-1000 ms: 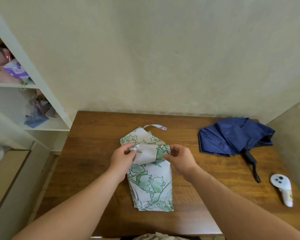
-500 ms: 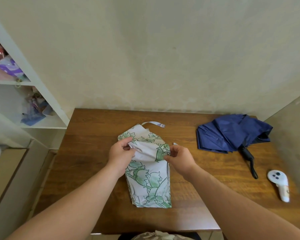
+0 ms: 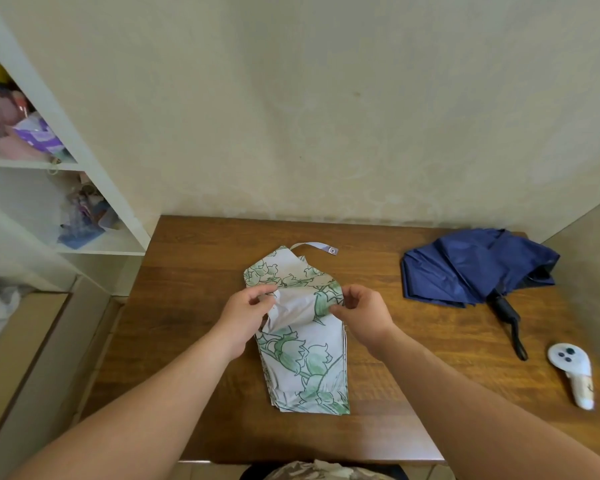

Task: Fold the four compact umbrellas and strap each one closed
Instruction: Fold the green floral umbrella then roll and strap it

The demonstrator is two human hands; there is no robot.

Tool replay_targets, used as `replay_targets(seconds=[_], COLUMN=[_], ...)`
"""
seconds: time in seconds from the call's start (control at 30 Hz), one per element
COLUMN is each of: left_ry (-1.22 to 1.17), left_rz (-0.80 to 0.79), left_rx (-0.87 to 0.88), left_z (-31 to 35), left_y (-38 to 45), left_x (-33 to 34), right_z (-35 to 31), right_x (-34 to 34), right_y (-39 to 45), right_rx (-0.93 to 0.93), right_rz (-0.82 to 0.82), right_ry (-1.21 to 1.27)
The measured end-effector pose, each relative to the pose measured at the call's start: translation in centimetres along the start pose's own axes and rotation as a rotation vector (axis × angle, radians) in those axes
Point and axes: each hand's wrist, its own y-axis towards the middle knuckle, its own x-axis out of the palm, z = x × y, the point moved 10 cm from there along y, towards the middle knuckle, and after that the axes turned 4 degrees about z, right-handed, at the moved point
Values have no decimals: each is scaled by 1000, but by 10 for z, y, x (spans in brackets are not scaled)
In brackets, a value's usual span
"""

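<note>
A white umbrella with a green flower print (image 3: 303,362) lies flat on the middle of the wooden table (image 3: 194,278), its canopy pressed into pleats. Its white strap with a snap (image 3: 314,246) sticks out at the far end. My left hand (image 3: 246,310) pinches the left edge of a turned-over fold of the canopy, and my right hand (image 3: 361,310) pinches the right edge of the same fold. A dark blue umbrella (image 3: 475,268) lies loosely collapsed at the back right, with its black handle (image 3: 508,317) and wrist loop pointing toward me.
A white hand-held controller (image 3: 572,372) lies near the table's right edge. White shelves (image 3: 84,168) holding bags and toys stand to the left. A plaster wall runs behind the table, and another wall closes in on the right.
Both hands keep pinching the fold and have rolled it slightly further across the canopy. The view has shifted a little.
</note>
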Motion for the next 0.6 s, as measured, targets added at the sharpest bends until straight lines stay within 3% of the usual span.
replay_targets(seconds=[0.2, 0.33, 0.5, 0.6], left_ry=[-77, 33, -136, -21], left_rz=[198, 290, 204, 73], left_rx=[56, 182, 150, 182], left_z=[13, 29, 29, 23], left_y=[-4, -11, -11, -12], left_x=[-14, -21, -13, 1], right_z=[-1, 3, 6, 3], right_x=[-6, -5, -9, -7], right_y=[-1, -2, -5, -6], right_rx=[4, 12, 30, 33], right_rz=[35, 33, 54, 44], right_ry=[5, -41, 16, 79])
